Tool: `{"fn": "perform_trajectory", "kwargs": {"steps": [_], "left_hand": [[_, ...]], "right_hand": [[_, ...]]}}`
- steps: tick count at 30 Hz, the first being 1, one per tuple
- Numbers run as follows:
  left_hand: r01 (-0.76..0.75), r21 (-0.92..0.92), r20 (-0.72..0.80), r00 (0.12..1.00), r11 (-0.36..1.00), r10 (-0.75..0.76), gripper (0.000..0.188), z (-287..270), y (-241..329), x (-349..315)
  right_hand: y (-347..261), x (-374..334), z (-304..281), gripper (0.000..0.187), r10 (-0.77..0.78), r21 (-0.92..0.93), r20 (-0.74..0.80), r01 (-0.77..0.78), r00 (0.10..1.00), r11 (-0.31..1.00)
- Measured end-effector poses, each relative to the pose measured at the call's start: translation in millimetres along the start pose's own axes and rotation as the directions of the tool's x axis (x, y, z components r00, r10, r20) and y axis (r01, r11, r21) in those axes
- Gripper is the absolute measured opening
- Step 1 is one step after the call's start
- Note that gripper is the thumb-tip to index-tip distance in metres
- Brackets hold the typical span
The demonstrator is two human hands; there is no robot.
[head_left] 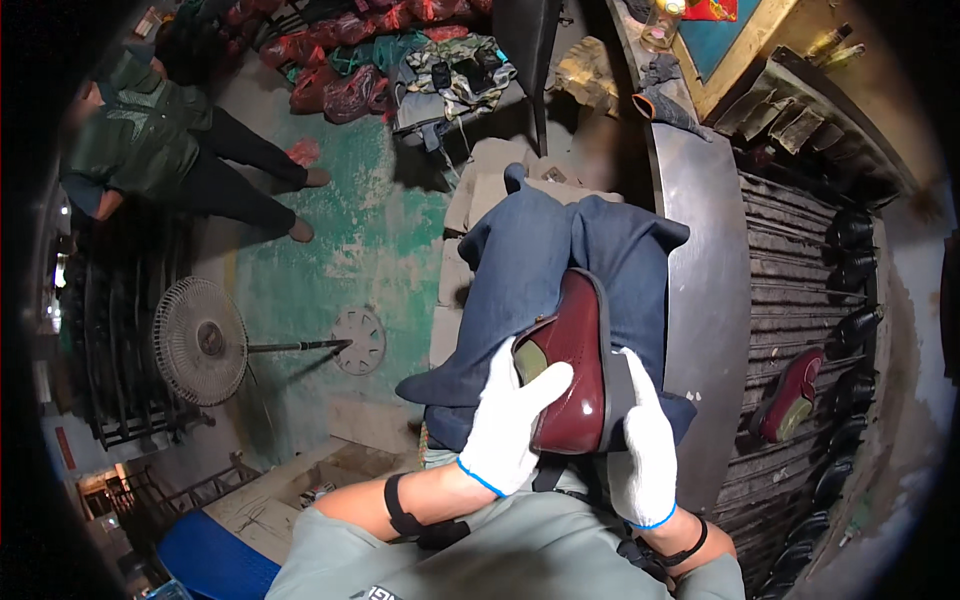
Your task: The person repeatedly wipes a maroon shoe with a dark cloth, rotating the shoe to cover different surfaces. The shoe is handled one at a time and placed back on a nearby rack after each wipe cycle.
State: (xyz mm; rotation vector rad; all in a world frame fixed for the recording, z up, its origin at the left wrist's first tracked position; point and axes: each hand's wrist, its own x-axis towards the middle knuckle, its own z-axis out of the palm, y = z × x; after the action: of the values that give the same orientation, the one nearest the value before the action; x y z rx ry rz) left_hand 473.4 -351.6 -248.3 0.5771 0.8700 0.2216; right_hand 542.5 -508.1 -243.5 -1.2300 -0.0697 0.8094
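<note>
A dark red leather shoe (580, 360) with a dark sole lies tilted on its side over my lap, toe pointing away from me. My left hand (512, 425), in a white knitted glove with a blue cuff, grips it at the opening, thumb laid across the upper. Inside the opening a pale green lining shows. Along the sole on the right side rests my right hand (645, 445), gloved the same way, holding the shoe from that side with a finger stretched along the sole. Some of its fingers are hidden. Blue cloth (520, 260) covers my legs underneath.
A similar red shoe (790, 398) lies on the slatted rack (785, 270) at right, beyond a metal ledge (705, 260). At left stand a fan (205, 340) and another person (165, 140). Red bags (350, 85) and a clothing pile (455, 75) lie at the far side.
</note>
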Motion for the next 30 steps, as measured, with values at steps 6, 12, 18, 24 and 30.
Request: {"fn": "perform_trajectory", "kwargs": {"steps": [6, 12, 18, 24, 30], "left_hand": [[0.398, -0.206, 0.13, 0.917, 0.894, -0.378, 0.061, -23, -5, 2], [0.302, -0.099, 0.08, 0.952, 0.948, -0.295, 0.058, -20, -9, 11], [0.222, 0.023, 0.085, 0.971, 0.975, -0.223, 0.057, -38, -12, 21], [-0.103, 0.529, 0.225, 0.974, 0.842, -0.023, 0.099, -81, -5, 25], [-0.107, 0.677, 0.153, 0.988, 0.728, 0.003, 0.103, -87, -11, 30]], "right_hand": [[5, 8, 1, 0.062, 0.032, -0.273, -0.037, -0.041, 0.999, 0.961], [39, 11, -1, 0.056, -0.13, -0.26, -0.084, 0.104, 0.988, 0.96], [22, 26, -21, 0.055, -0.114, -0.633, 0.166, 0.194, 0.98, 0.75], [52, 106, -11, 0.092, -0.051, 0.31, -0.039, 0.06, 0.998, 0.949], [58, 143, 10, 0.107, 0.069, 0.491, 0.044, -0.082, 0.997, 0.867]]}}
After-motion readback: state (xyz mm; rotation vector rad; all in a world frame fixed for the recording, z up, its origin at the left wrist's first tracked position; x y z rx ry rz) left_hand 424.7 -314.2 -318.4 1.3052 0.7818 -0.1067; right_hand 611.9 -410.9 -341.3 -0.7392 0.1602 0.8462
